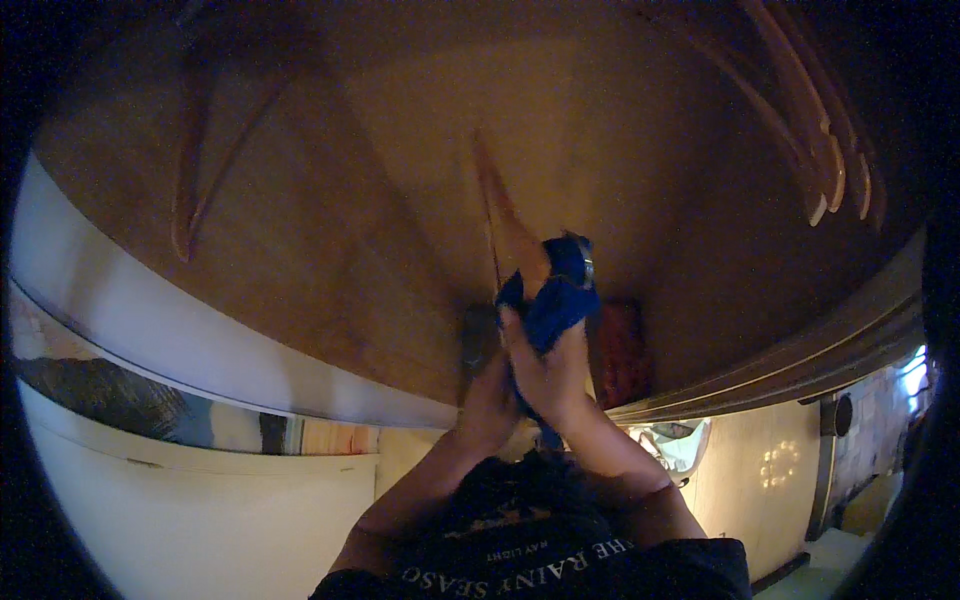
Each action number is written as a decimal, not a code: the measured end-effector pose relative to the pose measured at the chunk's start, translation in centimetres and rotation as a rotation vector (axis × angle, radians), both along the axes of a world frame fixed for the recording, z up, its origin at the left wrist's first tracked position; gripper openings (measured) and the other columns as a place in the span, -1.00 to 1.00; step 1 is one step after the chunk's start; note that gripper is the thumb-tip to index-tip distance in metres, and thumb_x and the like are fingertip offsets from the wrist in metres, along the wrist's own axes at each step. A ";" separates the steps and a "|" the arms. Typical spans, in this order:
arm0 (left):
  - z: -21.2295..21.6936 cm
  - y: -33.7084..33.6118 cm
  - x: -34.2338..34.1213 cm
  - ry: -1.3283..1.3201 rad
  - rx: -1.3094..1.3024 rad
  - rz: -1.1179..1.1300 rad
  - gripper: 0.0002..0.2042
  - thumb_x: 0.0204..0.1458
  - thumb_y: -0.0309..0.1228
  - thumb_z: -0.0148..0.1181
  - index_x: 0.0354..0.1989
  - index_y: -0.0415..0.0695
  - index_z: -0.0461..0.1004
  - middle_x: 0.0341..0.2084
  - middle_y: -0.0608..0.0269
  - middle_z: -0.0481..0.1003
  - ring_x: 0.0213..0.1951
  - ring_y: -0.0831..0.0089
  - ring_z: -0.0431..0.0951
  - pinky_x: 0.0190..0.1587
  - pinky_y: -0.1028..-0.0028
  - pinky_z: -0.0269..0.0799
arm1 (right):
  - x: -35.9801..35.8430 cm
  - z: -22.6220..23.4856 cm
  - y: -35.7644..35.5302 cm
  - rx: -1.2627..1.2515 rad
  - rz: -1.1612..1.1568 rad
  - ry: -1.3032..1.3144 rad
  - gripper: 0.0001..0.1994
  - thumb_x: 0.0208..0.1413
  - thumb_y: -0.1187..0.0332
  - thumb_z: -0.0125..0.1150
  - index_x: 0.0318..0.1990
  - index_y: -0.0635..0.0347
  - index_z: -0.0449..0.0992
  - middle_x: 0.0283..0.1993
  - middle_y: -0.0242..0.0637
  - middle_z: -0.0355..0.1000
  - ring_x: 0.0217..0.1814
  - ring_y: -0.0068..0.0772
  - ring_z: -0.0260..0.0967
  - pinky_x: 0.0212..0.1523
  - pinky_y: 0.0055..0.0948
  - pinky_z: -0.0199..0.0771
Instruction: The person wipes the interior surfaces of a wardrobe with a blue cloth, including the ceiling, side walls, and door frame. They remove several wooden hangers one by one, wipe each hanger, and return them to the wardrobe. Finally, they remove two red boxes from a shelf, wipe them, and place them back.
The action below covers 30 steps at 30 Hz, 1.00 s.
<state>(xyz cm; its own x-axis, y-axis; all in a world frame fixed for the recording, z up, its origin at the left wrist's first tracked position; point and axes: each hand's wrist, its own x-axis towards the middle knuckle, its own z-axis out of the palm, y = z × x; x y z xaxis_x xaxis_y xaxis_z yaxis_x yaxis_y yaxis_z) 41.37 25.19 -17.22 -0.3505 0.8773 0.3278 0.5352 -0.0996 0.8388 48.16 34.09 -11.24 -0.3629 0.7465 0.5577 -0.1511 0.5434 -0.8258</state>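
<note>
Both my hands are raised and pressed together around a blue cloth (556, 296). The cloth is wrapped over the near end of a narrow wooden blade (503, 215) that runs away from me across a brown wooden surface (330, 240). My right hand (562, 372) grips the cloth from the right. My left hand (488, 398) closes on it from the left, and a strip of cloth hangs down between the two palms. The blade's near end is hidden under the cloth.
Similar wooden blades lie at the upper left (188, 190) and upper right (822, 160). A dark block (477, 338) and a reddish block (622, 352) flank my hands. A white band (150, 320) curves along the left, and a moulded trim (800, 360) along the right.
</note>
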 end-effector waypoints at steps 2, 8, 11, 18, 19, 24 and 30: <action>1.0 -0.9 -1.4 0.303 -0.111 -0.010 -0.59 0.03 -0.43 0.10 0.08 -0.19 0.23 -0.04 -0.08 0.35 0.02 0.01 0.33 0.09 0.23 0.24 | 1.3 -0.6 0.8 -0.074 0.011 -0.025 -0.58 0.04 0.46 0.16 0.07 0.28 0.26 -0.02 -0.15 0.37 0.02 -0.30 0.30 0.03 -0.37 0.27; 6.6 -1.4 -4.2 0.705 -0.012 0.122 -0.63 -0.10 -0.33 0.25 -0.12 -0.19 0.36 -0.20 -0.08 0.42 -0.08 -0.03 0.38 -0.05 0.15 0.31 | 7.8 -0.5 3.3 0.222 0.380 -0.464 -0.66 -0.04 0.34 0.27 -0.07 0.11 0.43 -0.20 -0.10 0.46 -0.17 -0.05 0.43 -0.16 -0.31 0.41; 6.6 -2.0 -3.8 0.759 -0.226 0.035 -0.65 -0.15 -0.29 0.30 -0.21 -0.20 0.42 -0.38 -0.01 0.49 -0.27 0.07 0.49 -0.25 0.19 0.39 | 8.6 0.2 3.0 0.387 0.346 -0.695 -0.67 -0.33 0.33 0.33 -0.37 0.27 0.41 -0.34 -0.01 0.37 -0.24 0.06 0.35 -0.24 -0.11 0.37; 8.5 -3.7 -4.4 0.434 0.011 0.185 -0.68 -0.19 -0.25 0.35 -0.41 -0.22 0.44 -0.56 0.03 0.48 -0.51 0.11 0.52 -0.47 0.28 0.41 | 9.4 1.6 6.1 0.709 0.103 -0.736 -0.62 -0.60 0.30 0.41 -0.52 0.18 0.41 -0.41 -0.15 0.38 -0.28 -0.06 0.37 -0.31 -0.12 0.38; 7.8 -4.5 -5.5 0.387 0.013 0.201 -0.69 -0.19 -0.25 0.35 -0.41 -0.22 0.45 -0.57 0.04 0.49 -0.52 0.11 0.52 -0.47 0.30 0.41 | 9.6 1.4 6.6 0.723 0.045 -0.722 -0.63 -0.60 0.31 0.42 -0.51 0.18 0.41 -0.41 -0.15 0.38 -0.28 -0.06 0.37 -0.30 -0.12 0.39; 6.4 -4.8 -7.2 0.137 0.011 0.215 -0.73 -0.14 -0.30 0.33 -0.35 -0.23 0.49 -0.57 0.11 0.51 -0.52 0.17 0.54 -0.46 0.38 0.44 | 8.3 0.7 7.3 0.663 -0.050 -0.908 -0.71 -0.47 0.30 0.38 -0.56 0.22 0.42 -0.35 -0.10 0.40 -0.26 -0.05 0.36 -0.20 -0.12 0.38; 8.0 -3.1 -3.8 0.393 -0.079 0.145 -0.76 -0.13 -0.34 0.32 -0.36 -0.22 0.49 -0.55 0.12 0.52 -0.54 0.33 0.54 -0.48 0.49 0.42 | 5.8 -2.2 4.7 0.610 0.095 -0.583 -0.83 -0.34 0.37 0.13 -0.54 0.28 0.46 -0.43 0.04 0.38 -0.33 0.01 0.34 -0.26 -0.09 0.36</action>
